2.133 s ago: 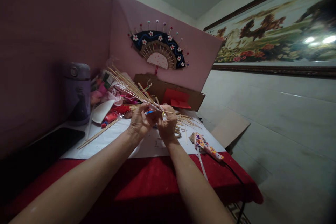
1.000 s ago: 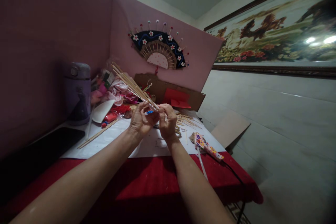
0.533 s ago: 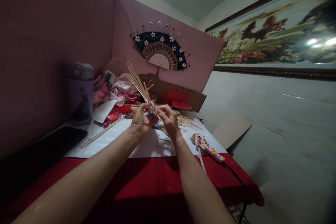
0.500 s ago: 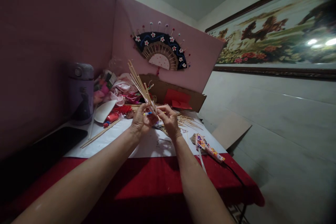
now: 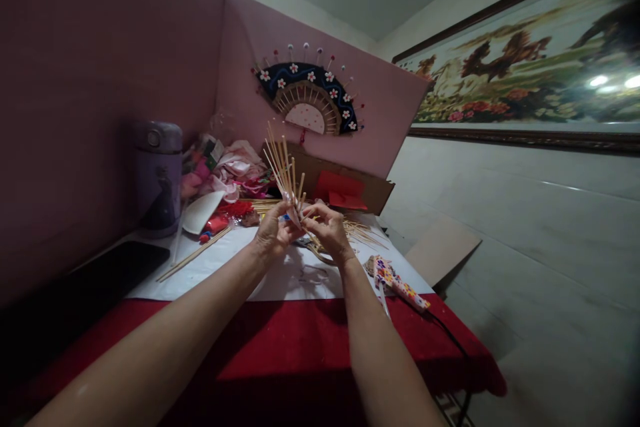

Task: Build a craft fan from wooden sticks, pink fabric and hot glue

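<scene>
While hand [image 5: 273, 233] grips sticks [image 5: 284, 170], red-clothed tbl [image 5: 300, 347] abuts pink bkgd [image 5: 320, 100].

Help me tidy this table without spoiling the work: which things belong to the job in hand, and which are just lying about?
Probably the job's:
sticks, held in the left hand, with the right hand at their lower ends
loose sticks
glue gun, by its looks

Apparently just lying about:
flask
black slab
red paper
</scene>
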`<action>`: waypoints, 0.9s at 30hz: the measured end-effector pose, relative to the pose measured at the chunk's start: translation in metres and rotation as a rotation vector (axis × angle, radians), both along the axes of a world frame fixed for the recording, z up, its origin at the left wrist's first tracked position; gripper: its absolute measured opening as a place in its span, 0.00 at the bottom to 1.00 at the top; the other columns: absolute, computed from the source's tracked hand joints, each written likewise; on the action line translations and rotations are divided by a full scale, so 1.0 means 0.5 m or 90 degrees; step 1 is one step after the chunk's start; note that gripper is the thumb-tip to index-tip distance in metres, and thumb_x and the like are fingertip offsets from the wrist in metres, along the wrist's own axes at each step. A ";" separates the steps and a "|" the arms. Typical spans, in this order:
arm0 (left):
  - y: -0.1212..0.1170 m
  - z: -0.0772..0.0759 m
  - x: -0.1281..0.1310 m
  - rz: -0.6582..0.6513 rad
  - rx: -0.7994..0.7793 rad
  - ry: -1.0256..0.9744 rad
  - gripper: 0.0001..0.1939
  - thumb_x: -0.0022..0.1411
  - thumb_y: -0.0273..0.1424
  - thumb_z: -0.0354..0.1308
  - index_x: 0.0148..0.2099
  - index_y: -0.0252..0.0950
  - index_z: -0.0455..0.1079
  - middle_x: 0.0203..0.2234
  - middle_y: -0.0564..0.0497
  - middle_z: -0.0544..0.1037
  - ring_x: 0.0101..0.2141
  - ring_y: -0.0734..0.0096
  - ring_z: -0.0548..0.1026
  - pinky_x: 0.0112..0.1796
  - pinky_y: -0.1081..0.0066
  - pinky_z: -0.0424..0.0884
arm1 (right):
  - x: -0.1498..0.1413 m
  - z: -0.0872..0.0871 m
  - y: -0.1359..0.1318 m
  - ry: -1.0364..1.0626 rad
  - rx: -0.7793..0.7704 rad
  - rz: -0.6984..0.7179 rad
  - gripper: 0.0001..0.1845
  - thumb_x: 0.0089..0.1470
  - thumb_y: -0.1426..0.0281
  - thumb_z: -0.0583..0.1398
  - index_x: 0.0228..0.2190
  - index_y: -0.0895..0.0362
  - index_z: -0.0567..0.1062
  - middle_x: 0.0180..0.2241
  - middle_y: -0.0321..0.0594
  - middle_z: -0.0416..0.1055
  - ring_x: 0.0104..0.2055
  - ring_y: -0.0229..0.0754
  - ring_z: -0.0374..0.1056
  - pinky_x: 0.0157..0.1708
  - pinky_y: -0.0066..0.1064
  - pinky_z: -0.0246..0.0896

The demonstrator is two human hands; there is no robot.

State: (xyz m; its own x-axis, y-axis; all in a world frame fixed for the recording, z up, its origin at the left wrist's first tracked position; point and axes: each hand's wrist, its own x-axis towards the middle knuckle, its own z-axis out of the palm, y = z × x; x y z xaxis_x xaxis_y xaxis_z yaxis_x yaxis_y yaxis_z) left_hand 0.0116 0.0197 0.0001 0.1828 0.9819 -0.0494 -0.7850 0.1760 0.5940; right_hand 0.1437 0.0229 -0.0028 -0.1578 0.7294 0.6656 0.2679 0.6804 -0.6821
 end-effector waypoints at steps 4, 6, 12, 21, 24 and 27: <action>0.004 -0.001 -0.001 0.004 -0.005 -0.003 0.03 0.54 0.26 0.54 0.33 0.32 0.67 0.19 0.50 0.72 0.17 0.72 0.72 0.21 0.72 0.74 | 0.000 0.003 -0.002 -0.022 0.002 0.000 0.08 0.45 0.65 0.62 0.26 0.57 0.75 0.29 0.36 0.71 0.32 0.38 0.67 0.31 0.29 0.59; 0.005 0.000 -0.003 0.004 -0.006 0.000 0.02 0.54 0.26 0.54 0.32 0.32 0.67 0.19 0.50 0.72 0.17 0.72 0.72 0.21 0.72 0.74 | 0.002 0.002 -0.001 -0.034 0.000 0.001 0.08 0.45 0.65 0.62 0.27 0.56 0.76 0.30 0.36 0.72 0.32 0.38 0.67 0.31 0.29 0.60; 0.008 -0.004 -0.003 0.004 -0.011 0.008 0.03 0.54 0.25 0.53 0.33 0.31 0.67 0.19 0.49 0.73 0.17 0.72 0.72 0.21 0.73 0.74 | 0.001 -0.002 0.002 -0.046 -0.003 0.001 0.07 0.45 0.66 0.62 0.27 0.56 0.76 0.32 0.38 0.73 0.33 0.38 0.67 0.31 0.28 0.60; 0.008 -0.009 -0.004 0.007 0.002 0.012 0.02 0.53 0.24 0.54 0.32 0.32 0.67 0.17 0.51 0.72 0.15 0.73 0.71 0.17 0.75 0.71 | -0.001 -0.002 0.001 -0.050 0.020 -0.012 0.07 0.43 0.66 0.63 0.26 0.57 0.76 0.31 0.37 0.73 0.34 0.39 0.67 0.32 0.28 0.60; 0.005 -0.007 -0.004 0.008 0.010 0.011 0.03 0.53 0.23 0.53 0.32 0.32 0.67 0.18 0.51 0.73 0.15 0.74 0.70 0.17 0.76 0.71 | 0.000 -0.005 0.005 -0.062 0.045 -0.010 0.05 0.43 0.68 0.63 0.26 0.56 0.75 0.31 0.36 0.72 0.35 0.39 0.67 0.32 0.28 0.60; 0.004 -0.006 -0.004 0.005 0.016 0.005 0.03 0.53 0.24 0.52 0.32 0.32 0.67 0.18 0.51 0.73 0.16 0.74 0.70 0.17 0.76 0.71 | 0.001 -0.005 0.006 -0.077 0.067 -0.012 0.04 0.44 0.68 0.63 0.26 0.56 0.75 0.31 0.37 0.72 0.35 0.39 0.67 0.32 0.29 0.60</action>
